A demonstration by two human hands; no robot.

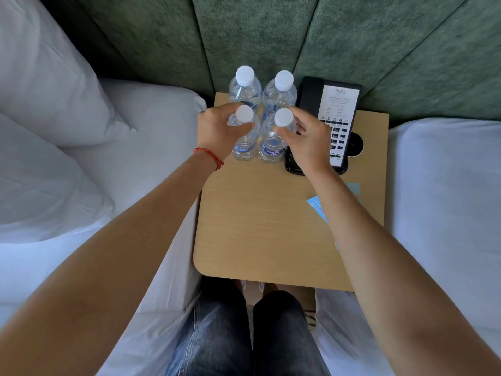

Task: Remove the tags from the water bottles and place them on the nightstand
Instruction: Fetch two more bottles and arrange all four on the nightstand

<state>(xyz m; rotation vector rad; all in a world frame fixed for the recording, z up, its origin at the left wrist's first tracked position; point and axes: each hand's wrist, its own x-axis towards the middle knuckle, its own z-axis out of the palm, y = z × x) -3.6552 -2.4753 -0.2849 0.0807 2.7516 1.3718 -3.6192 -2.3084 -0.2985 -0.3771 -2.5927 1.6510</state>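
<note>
Between two white-sheeted beds, seen from above through a head-worn camera, stands a light wooden nightstand [252,226] against a green padded headboard [271,36]. Four clear plastic water bottles with white caps stand upright in a tight square at the back of the nightstand, close enough that neighbours appear to touch. The back left bottle [244,86] and the back right bottle [282,89] stand free. The person's left hand [217,128] is curled around the neck and shoulder of the front left bottle [245,134], thumb and fingers wrapped just below its cap. The right hand [306,139] grips the front right bottle [276,137] in the same way, thumb against its near side below the cap and fingers curved around the far side. Both front bottles rest on the wood, blue labels showing near their bases. No tags can be seen on any bottle neck. Pale blue paper tags [317,208] lie flat on the right part of the nightstand, partly hidden beneath the right forearm. Just right of the bottles sits a black desk telephone [336,123], partly covered by the right hand. A red string bracelet [210,156] circles the left wrist. White pillows [48,104] lie on the left bed, and the person's legs in dark jeans [244,335] show below the nightstand's near edge.
</note>
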